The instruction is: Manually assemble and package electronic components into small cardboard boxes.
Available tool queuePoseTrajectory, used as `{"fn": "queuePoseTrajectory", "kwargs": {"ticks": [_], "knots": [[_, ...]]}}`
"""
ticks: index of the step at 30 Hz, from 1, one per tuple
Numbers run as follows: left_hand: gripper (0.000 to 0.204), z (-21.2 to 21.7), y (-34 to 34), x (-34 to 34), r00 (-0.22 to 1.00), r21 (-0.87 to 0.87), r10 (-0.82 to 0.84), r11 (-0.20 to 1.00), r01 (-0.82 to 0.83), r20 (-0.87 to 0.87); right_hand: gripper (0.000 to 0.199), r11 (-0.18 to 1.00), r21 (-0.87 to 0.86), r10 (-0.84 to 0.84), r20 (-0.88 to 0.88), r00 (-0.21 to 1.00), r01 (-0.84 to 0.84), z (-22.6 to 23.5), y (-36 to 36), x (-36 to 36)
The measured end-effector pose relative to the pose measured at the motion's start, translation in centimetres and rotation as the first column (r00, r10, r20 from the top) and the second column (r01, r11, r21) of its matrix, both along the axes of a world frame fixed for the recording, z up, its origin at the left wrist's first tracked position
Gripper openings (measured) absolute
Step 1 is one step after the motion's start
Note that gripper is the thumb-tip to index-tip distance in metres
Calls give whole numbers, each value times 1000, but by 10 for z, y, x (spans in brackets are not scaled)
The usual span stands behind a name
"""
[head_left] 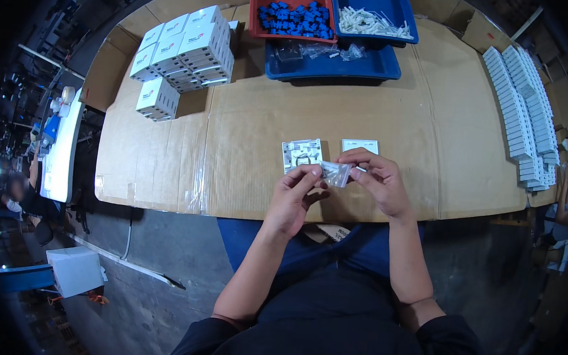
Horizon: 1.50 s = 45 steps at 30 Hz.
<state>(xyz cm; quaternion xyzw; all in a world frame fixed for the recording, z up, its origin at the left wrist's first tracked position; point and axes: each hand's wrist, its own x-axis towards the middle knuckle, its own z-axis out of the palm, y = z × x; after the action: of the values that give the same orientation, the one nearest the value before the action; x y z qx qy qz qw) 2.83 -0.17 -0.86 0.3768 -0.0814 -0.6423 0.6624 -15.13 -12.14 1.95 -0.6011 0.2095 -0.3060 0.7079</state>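
Between both hands, just above the table near its front edge, is a small clear plastic bag (335, 175) with small whitish parts in it. My left hand (294, 199) is closed, pinching the bag's left side between thumb and fingers. At its right side, my right hand (385, 186) pinches the bag too. A short white piece shows by the right fingertips; whether it is inside the bag I cannot tell. Just beyond my left hand lies a white square piece (295, 146) with a dark ring-shaped part on it. Behind my right fingers sits a flat white piece (360, 144), partly covered.
Cardboard (255, 123) covers the table. White boxes (188, 45) are stacked at the back left. A red bin (257, 26) of blue parts and a blue bin (407, 22) of white parts stand above a blue tray (382, 66). White units (522, 114) form rows at right.
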Motion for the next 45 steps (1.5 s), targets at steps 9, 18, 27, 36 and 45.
{"fn": "queuePoseTrajectory", "kwargs": {"ticks": [9,18,27,36,45], "knots": [[16,-13,-4,-2,889,-17,146,988,-154,434,33,996,79,-38,-107,994,46,-10,14,18],[24,1,-5,-2,894,-47,125,992,-116,431,32,986,155,-37,-128,991,57,-18,13,20],[23,-16,-3,2,787,-92,142,990,-109,601,30,981,181,-50,-131,990,74,-28,12,21],[22,-23,6,6,825,-60,153,988,-143,544,30,988,152,0,-163,987,25,-29,18,25],[21,-24,2,32,346,-151,152,988,-30,926,18,978,-151,-188,-352,917,143,-39,11,39]]}}
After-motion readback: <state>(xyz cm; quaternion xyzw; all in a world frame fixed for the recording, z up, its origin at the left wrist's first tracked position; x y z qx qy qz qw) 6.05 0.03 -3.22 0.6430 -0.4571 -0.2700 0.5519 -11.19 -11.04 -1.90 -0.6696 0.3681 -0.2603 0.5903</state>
